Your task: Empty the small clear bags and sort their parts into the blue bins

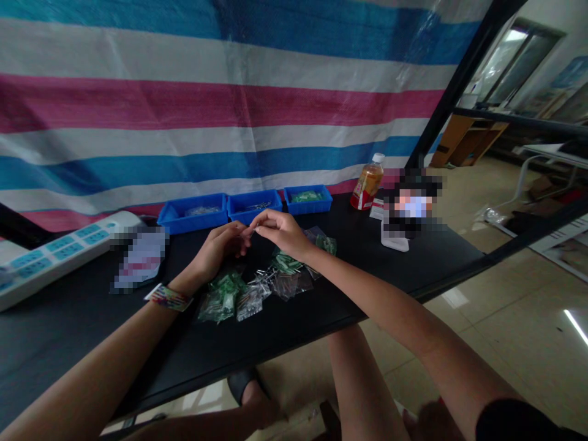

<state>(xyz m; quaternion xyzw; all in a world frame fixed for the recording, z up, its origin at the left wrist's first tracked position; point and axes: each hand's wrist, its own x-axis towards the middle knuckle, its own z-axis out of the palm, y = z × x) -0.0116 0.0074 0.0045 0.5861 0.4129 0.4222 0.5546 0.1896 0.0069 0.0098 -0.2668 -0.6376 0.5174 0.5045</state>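
My left hand (223, 243) and my right hand (281, 231) meet at the fingertips above the black table. Both are pinched closed around something small and pale that I cannot make out. Below them lies a loose pile: green pieces in clear bags (226, 295), thin metal pins (261, 280), clear plastic bags (287, 285) and more green pieces (287, 262) under my right wrist. Just behind my hands stand three blue trays. The left tray (168, 219) holds clear pieces, the middle tray (234, 214) holds metal pins, and the right tray (307, 207) holds green pieces.
On the left lie a long white power strip (64, 251) and a blurred flat item (140, 260). A bottle with a white cap (367, 182), a white case (394, 240) and a blurred lit screen (413, 205) stand at the right. A striped sheet (220, 104) hangs behind the table.
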